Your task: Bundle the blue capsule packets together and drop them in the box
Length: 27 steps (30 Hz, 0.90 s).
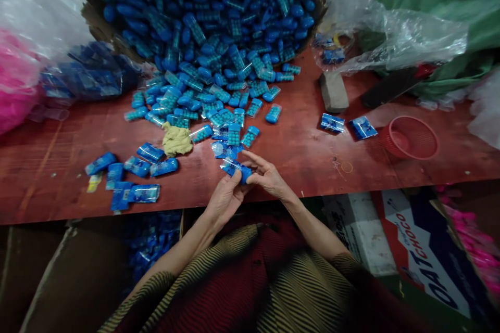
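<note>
Over the table's front part, a small blue printed packet is held between both hands. My left hand grips its near side with the thumb on top. At the packet's right end, my right hand pinches with thumb and fingertips, its upper fingers partly stretched. Just beyond lie flat blue printed wrappers and a clear-sided blue container of small balls. A lump of yellowish putty-like material sits to the left. Farther left are several wrapped blue packets.
A large heap of blue containers spills from a box at the back. On the right are a grey block, two wrapped packets and a red basket. Plastic bags flank the red table.
</note>
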Each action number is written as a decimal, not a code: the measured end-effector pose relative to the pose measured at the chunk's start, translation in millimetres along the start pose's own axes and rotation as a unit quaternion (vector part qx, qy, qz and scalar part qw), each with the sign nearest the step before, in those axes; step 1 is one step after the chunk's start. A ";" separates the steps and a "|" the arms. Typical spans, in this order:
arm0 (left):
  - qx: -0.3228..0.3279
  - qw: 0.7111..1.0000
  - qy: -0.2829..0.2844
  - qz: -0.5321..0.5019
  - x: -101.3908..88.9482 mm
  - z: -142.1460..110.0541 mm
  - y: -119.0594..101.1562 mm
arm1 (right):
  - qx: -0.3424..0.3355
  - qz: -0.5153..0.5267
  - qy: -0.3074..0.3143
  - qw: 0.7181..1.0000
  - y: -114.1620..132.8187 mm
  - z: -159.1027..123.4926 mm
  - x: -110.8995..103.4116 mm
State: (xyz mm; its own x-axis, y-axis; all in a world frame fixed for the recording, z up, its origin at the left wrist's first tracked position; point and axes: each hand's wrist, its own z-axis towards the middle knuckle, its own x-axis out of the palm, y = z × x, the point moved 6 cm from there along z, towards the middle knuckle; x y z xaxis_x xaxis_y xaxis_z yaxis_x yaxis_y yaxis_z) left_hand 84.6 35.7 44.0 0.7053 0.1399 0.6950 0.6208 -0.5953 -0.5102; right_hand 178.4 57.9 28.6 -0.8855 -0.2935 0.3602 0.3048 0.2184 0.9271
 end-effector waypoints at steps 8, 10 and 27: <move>-0.020 0.999 0.028 -0.010 -1.9 0.4 2.4 | -0.010 0.007 0.043 0.999 3.5 0.1 1.1; -0.008 1.000 0.029 -0.004 -1.3 -0.3 1.5 | -0.007 0.006 0.031 0.999 1.8 -0.6 2.0; -0.012 0.999 -0.004 0.036 -4.7 3.0 -0.4 | -0.013 -0.107 -0.017 0.994 2.7 -6.5 2.1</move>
State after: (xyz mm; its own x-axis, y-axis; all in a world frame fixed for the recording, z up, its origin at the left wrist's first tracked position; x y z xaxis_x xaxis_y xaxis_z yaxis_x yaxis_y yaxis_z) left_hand 82.1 37.6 39.5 0.7503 0.1034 0.6529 0.5605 -0.6233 -0.5453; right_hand 179.6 51.9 32.6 -0.9423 -0.2985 0.1518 0.1172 0.1307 0.9845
